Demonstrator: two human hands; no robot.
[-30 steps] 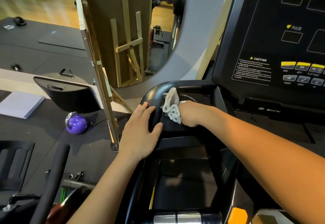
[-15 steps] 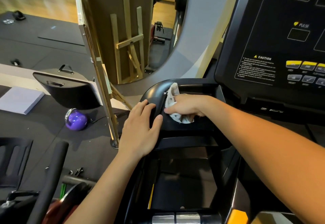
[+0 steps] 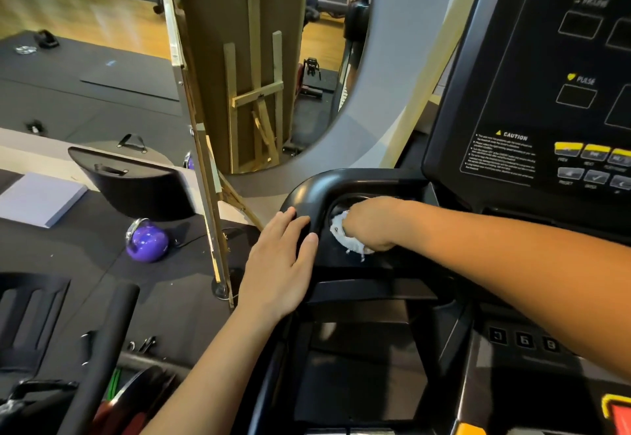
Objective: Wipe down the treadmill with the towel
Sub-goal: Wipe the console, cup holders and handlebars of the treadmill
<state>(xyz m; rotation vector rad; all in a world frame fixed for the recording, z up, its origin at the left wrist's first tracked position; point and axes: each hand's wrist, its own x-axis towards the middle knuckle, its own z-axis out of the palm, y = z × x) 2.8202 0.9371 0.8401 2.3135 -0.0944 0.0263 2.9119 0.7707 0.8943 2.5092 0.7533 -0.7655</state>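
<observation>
While right hand (image 3: 372, 222) grips wadded towel (image 3: 345, 241) down in cup well (image 3: 341, 205) at left end of treadmill (image 3: 368, 293), left hand (image 3: 280, 263) lies flat on rim (image 3: 307, 192), fingers straight, holding nothing, looks like bracing.

Step judged: wiping well.
- press wad to floor, sweep full circle, then up wall
- unbunch towel for more contact; frayed tail hangs loose at near edge
- do rim next: left hand covers it, shift it
- console (image 3: 532, 93) looks not yet reached; go light over buttons
</observation>
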